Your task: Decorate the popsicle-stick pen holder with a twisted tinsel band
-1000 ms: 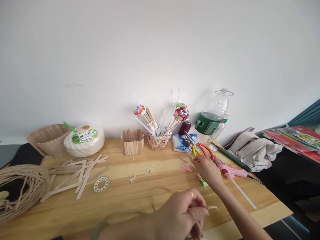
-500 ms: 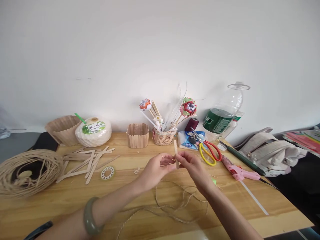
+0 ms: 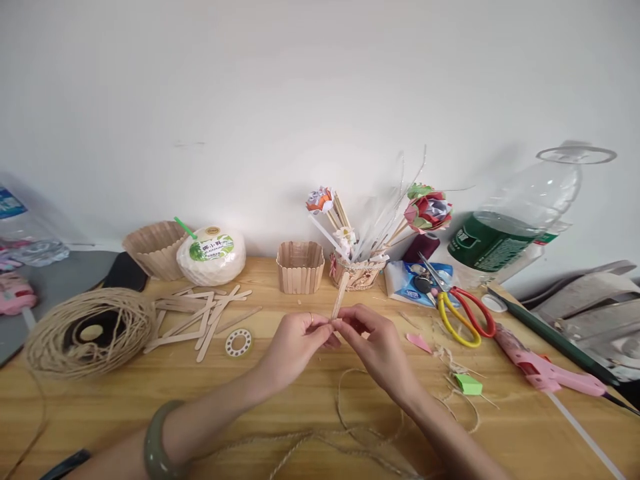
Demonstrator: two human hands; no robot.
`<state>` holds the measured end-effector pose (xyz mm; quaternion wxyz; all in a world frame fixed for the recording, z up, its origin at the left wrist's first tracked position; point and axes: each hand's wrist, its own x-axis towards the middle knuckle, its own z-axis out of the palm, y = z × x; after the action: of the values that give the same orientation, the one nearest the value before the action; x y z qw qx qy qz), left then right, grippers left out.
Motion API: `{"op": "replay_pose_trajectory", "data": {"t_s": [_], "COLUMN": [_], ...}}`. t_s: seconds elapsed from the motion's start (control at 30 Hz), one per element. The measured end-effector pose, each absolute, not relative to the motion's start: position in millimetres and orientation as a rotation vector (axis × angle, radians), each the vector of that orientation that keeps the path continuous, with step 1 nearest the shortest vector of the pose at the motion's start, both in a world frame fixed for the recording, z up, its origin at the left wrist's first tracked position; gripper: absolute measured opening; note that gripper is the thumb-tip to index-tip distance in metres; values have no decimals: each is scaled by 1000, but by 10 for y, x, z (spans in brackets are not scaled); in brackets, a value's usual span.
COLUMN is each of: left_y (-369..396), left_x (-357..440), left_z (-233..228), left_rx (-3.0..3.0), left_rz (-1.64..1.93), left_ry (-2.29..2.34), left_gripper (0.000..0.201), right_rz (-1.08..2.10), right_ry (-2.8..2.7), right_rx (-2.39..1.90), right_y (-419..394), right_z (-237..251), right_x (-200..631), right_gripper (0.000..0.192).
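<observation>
A flat wooden craft stick [image 3: 341, 295] stands nearly upright, tilted a little right at its top, above the middle of the table. My left hand [image 3: 300, 347] is closed at the stick's lower end, thumb and fingers pinched together. From the other side my right hand [image 3: 373, 343] pinches the same end, and the fingertips of both hands meet there. The fingers hide the stick's bottom tip. Beneath my hands, a loose length of twine [image 3: 345, 400] curls over the tabletop.
At left lie a twine coil [image 3: 50, 333], several loose craft sticks [image 3: 205, 327] and a tape roll [image 3: 239, 343]. Behind stand a wrapped coconut [image 3: 210, 257], a small stick basket [image 3: 300, 267] and a flower basket [image 3: 360, 273]. Scissors [image 3: 460, 320] and a pink glue gun [image 3: 550, 373] rest at right.
The view has shifted, so the table items sit differently in the frame. Both hands have come closer together at the stick's lower end, and the stick now leans right.
</observation>
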<state>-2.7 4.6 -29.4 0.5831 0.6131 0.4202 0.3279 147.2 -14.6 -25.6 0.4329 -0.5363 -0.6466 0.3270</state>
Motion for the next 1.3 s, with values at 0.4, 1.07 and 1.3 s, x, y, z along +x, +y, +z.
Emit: {"op": "replay_pose_trajectory", "data": {"t_s": [0.4, 1.07, 1.3], "left_y": [-39, -42, 26], "left_x": [-22, -37, -122], "left_z": [-410, -498, -304], "left_rx": [2336, 2536, 2252], "left_rz": [743, 563, 639], "left_ry": [1351, 1292, 1300], "left_gripper": [20, 21, 22], "right_rz": [666, 480, 283], "right_ry": [-1742, -1834, -1851], "right_rx": [-1425, -1572, -1848], "right_y": [-194, -209, -138], "right_z": [-388, -391, 15], "right_x": [1378, 1275, 2177], "right_gripper": [16, 15, 29]}}
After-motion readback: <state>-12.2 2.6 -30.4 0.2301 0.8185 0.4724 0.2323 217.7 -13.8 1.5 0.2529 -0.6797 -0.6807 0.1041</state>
